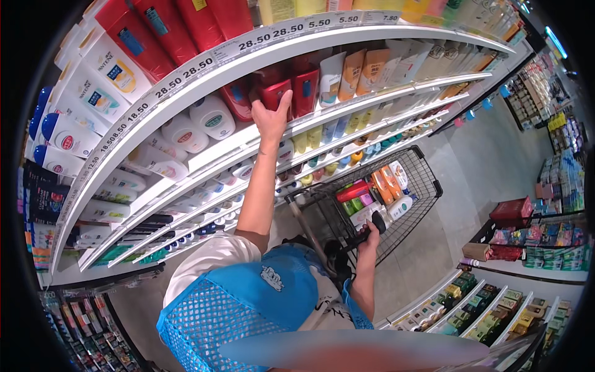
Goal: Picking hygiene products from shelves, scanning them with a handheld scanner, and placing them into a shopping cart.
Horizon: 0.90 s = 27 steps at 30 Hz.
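Observation:
My left hand (271, 114) reaches to the shelf, its thumb and fingers around a red bottle (277, 93). Another red bottle (305, 95) stands just right of it; one more red bottle (238, 100) is on the left, beside white bottles (213, 117). My right hand (369, 236), lower right, is closed on a black handle (359, 239) with a rounded black end, over the shopping cart (420, 211). In the cart lie a red item (352, 190), orange bottles (386, 185), a white bottle (400, 207) and green and pink packs.
A white curved shelf edge (186, 69) with price tags runs above my left hand. Lower shelves hold more bottles. The cart's push bar (307, 228) is close to my body. Across the grey floor (479, 162) stand more stocked shelves and a red box (511, 208).

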Available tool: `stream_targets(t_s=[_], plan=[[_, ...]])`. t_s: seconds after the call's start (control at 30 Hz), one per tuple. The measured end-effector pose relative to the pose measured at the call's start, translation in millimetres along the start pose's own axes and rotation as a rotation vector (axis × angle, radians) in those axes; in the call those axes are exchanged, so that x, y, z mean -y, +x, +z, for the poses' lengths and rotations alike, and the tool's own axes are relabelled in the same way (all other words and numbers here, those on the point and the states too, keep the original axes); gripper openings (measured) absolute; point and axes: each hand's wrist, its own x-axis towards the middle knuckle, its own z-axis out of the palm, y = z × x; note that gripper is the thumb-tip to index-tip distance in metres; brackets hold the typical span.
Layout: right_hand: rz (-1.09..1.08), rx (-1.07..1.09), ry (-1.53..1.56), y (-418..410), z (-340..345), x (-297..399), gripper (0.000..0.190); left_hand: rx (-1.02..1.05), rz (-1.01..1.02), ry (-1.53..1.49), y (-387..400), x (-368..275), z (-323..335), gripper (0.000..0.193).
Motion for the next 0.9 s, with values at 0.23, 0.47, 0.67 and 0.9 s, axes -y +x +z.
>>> stream_targets(t_s=[0.23,0.47,0.67,0.9], plan=[[-0.025,-0.016,0.096,-6,-11,3,0.012,-0.391,0.302,-0.691,-37,-60,-29,0.061],[-0.024,-0.030,0.075,-2,-10,2,0.013,0.286,-0.520,-1.079,-131,-132,-59,0.046],[-0.114,0.008,0.023,3,-5,-5,0.015,0.525,-1.244,-1.271,-205,-63,-19,0.058],[-0.084,-0.053,0.000,-6,-7,9,0.013,0.673,-1.387,-1.225,-231,-52,4,0.045]])
